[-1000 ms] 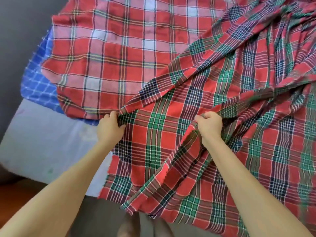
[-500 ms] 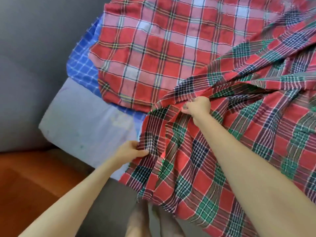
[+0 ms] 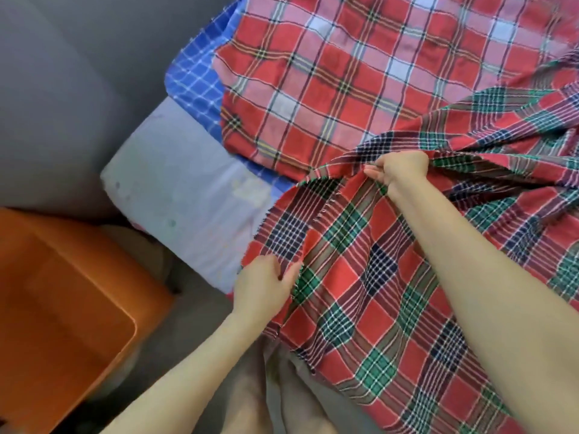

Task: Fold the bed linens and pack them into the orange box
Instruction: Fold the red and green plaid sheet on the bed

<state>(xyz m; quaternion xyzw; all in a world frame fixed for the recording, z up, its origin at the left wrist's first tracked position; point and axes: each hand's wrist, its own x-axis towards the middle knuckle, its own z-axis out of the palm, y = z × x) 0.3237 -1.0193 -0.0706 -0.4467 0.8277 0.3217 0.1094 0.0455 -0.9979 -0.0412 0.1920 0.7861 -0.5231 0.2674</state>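
Head view. A red, green and navy plaid cotton sheet (image 3: 360,292) lies rumpled over the near part of the bed and drapes off its near edge toward the person's legs. The left hand (image 3: 263,286) pinches the sheet's frayed border between thumb and fingers, close to the bed's near left corner. The right hand (image 3: 398,170), farther up the same border, is closed around a gathered ridge of the cloth. Holding two spaced points on one edge probably serves to draw that edge straight for a first fold. Beneath and beyond it a red-and-white checked sheet (image 3: 344,73) lies spread flat, over a blue checked sheet (image 3: 194,79) that shows only along the bed's left edge. The pale bare mattress (image 3: 175,189) is exposed at the near left corner. The open orange plastic box (image 3: 62,308) stands on the floor just beside that corner, within reach. No linen is visible inside it, so packing seems not yet begun.
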